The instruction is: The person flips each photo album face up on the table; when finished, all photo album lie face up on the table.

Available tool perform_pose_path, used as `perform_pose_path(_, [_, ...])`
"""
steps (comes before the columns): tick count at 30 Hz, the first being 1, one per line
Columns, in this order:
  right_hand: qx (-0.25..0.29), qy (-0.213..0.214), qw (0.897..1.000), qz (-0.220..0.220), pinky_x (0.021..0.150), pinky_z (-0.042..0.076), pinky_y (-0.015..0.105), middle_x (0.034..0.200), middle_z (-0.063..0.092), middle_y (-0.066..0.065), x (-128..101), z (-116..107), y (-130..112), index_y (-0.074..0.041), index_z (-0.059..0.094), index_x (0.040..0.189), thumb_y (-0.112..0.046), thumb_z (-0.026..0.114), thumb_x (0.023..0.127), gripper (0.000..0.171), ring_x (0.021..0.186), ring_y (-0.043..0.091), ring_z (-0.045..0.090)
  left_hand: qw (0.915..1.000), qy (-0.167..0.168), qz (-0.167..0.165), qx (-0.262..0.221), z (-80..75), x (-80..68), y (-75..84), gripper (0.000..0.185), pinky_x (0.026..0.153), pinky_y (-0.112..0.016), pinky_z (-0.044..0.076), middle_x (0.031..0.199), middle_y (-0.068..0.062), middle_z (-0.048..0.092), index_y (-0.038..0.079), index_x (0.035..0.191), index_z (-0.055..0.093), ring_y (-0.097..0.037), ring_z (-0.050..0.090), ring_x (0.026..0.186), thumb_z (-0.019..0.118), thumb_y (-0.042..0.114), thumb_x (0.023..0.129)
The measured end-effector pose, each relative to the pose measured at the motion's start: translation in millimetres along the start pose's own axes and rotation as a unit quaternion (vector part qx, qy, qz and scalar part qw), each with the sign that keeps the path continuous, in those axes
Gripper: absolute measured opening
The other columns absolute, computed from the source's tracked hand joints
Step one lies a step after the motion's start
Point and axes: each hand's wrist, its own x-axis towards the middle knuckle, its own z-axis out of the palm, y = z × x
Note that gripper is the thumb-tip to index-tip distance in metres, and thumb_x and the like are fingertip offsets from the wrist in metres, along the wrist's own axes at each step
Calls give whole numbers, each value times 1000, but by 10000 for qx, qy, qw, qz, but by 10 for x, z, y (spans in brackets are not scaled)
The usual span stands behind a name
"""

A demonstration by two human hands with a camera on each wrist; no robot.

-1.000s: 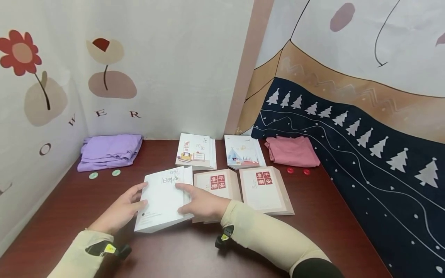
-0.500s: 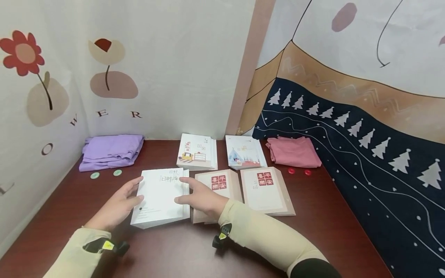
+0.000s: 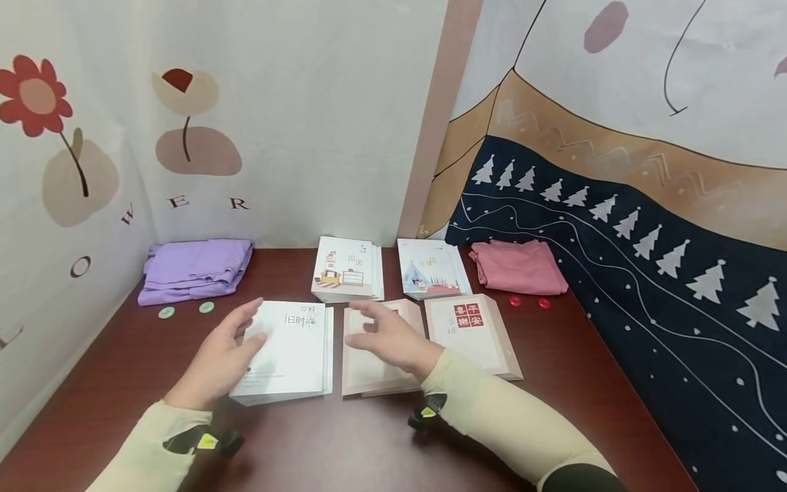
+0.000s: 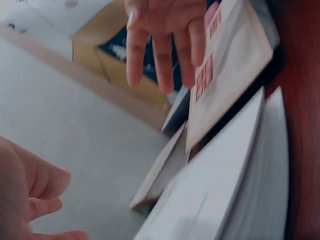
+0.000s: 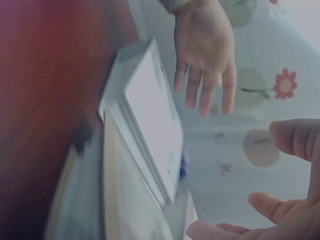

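A thick white book [image 3: 285, 352] with grey lettering lies flat on the dark red table, at the left end of the front row. My left hand [image 3: 215, 359] hovers at its left edge, fingers extended and thumb apart, holding nothing. In the head view my right hand [image 3: 393, 338] overlaps the beige-bordered book [image 3: 381, 376] to the right, fingers spread and nothing in them. From the left wrist view, the other hand's fingers [image 4: 162, 55] hang straight above the books. The right wrist view also shows the left hand [image 5: 205, 55] with straight fingers, past the white book [image 5: 152, 115].
Another beige-bordered book [image 3: 470, 348] lies front right. Behind stand two illustrated books [image 3: 341, 270], [image 3: 430, 270]. A folded purple cloth [image 3: 197, 270] with green buttons [image 3: 166, 312] is at the left; a folded pink cloth [image 3: 518, 268] with red buttons [image 3: 515, 301] at the right. Printed curtains border the table.
Both hands held the white book and shifted it slightly left and down onto the table. Now they have let go; the right hand has moved away to the right.
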Motion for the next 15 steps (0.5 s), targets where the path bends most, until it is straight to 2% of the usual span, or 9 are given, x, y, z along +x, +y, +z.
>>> perform_pose_path(4, [-278,305,9991,-53,116,44,58,164,43,14,-134,-254,13,-13,48,157,-27,77,96,69,148,43,44,9982,-86,498,-315,217,-16,116,57,112,-56,47,160,-29,44,-4,157,42,-51,48,141,59,2,104])
perform_pose_path(8, [-257,538,9982,60,119,39,61,165,42,13,-250,-447,62,-13,48,157,-22,77,96,68,149,47,41,9927,-588,723,-770,468,-29,211,53,110,-57,48,156,-32,47,-7,154,44,-52,53,137,59,0,103])
perform_pose_path(11, [-389,675,9967,224,120,38,61,165,43,12,-323,-545,126,-15,49,157,-22,78,95,69,149,48,41,9890,-1001,563,-935,641,-26,266,56,113,-62,44,156,-35,44,-6,156,42,-53,52,139,59,4,104])
perform_pose_path(15, [-595,636,9953,412,118,41,60,167,40,13,-419,-628,212,-15,49,158,-23,79,95,71,149,48,42,9864,-1386,-13,-878,848,-21,321,62,115,-64,42,157,-37,41,-2,159,38,-54,48,142,61,13,104])
